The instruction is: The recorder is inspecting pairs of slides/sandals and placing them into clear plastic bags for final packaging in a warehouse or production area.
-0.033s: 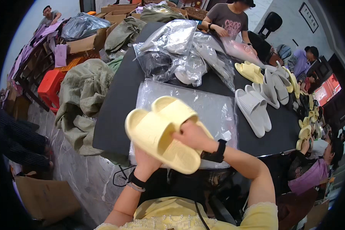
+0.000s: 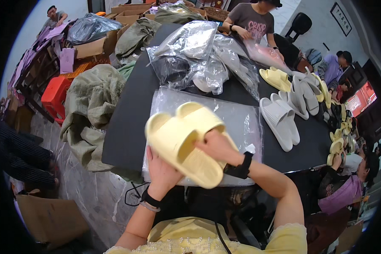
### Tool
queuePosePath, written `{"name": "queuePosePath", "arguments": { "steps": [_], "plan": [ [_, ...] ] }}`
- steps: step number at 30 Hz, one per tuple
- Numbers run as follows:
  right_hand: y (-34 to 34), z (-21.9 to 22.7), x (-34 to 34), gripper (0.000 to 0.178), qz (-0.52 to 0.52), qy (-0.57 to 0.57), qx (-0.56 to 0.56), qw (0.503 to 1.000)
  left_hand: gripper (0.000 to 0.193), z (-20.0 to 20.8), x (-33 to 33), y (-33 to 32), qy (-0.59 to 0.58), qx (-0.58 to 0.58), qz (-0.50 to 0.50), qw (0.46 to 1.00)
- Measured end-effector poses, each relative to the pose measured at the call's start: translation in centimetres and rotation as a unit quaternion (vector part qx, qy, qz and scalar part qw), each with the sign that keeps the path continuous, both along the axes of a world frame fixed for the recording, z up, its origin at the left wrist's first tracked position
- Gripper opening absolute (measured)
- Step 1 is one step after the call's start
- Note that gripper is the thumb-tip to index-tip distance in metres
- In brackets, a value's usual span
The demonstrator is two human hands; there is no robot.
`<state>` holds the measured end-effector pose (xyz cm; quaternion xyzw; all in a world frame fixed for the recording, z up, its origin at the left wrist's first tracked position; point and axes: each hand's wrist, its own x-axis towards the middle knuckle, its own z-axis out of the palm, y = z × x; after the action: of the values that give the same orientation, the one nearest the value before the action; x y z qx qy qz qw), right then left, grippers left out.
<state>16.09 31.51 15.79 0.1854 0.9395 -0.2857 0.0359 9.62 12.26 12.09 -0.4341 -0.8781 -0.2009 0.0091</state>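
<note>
A pair of pale yellow slide slippers (image 2: 173, 137) is raised, soles tilted, over a stack of clear plastic bags (image 2: 241, 122) on the dark table. My right hand (image 2: 218, 147) is closed on the pair where the two slippers meet, its fingertips partly hidden inside. Against the lower left side of the nearer slipper rests my left hand (image 2: 161, 170), bearing it from beneath; some of its fingers are hidden behind the sole. A small white tab (image 2: 250, 148) lies on the bags beside my right wrist.
Bagged slippers (image 2: 199, 46) are heaped at the table's far end. Loose grey slippers (image 2: 279, 120) and yellow slippers (image 2: 276, 79) line its right side. A green sack (image 2: 93, 97) and a red stool (image 2: 54, 99) stand left. Across the table a person (image 2: 254, 25) handles a plastic bag.
The yellow slippers have shifted slightly right, with both hands still on them. One finger of my left hand now shows along the nearer slipper's left edge.
</note>
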Motion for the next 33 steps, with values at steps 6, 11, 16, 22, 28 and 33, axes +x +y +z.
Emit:
{"name": "queuePosePath", "arguments": {
  "steps": [6, 11, 16, 22, 28, 33],
  "plan": [
    [11.6, -2.1, 3.9, 0.049, -0.257, 0.087, 0.044, 0.962, 0.102, -0.9, -0.2, 0.2, 0.014, 0.048, 0.053, 0.997],
    [14.6, -3.3, 6.4, 0.042, -0.275, 0.121, -0.007, 0.954, 0.104, -1.5, -0.1, 0.3, 0.033, 0.062, 0.042, 0.997],
    [6.2, 0.5, 3.6, 0.028, -0.04, 0.131, -0.094, 0.986, 0.097, -1.0, -0.2, -0.2, 0.026, 0.083, 0.07, 0.994],
    [-0.8, 2.0, -2.1, 0.031, 0.174, 0.07, -0.039, 0.981, 0.057, -4.8, 0.1, -0.3, -0.077, 0.329, -0.028, 0.941],
    [3.9, -0.6, -6.7, 0.037, -0.009, 0.069, 0.06, 0.996, 0.095, -1.4, 0.0, -0.3, 0.017, 0.111, 0.046, 0.993],
    [3.2, -1.3, -4.5, 0.035, 0.003, 0.077, 0.08, 0.994, 0.101, -1.8, -0.1, -0.4, -0.013, 0.083, 0.04, 0.996]
  ]
}}
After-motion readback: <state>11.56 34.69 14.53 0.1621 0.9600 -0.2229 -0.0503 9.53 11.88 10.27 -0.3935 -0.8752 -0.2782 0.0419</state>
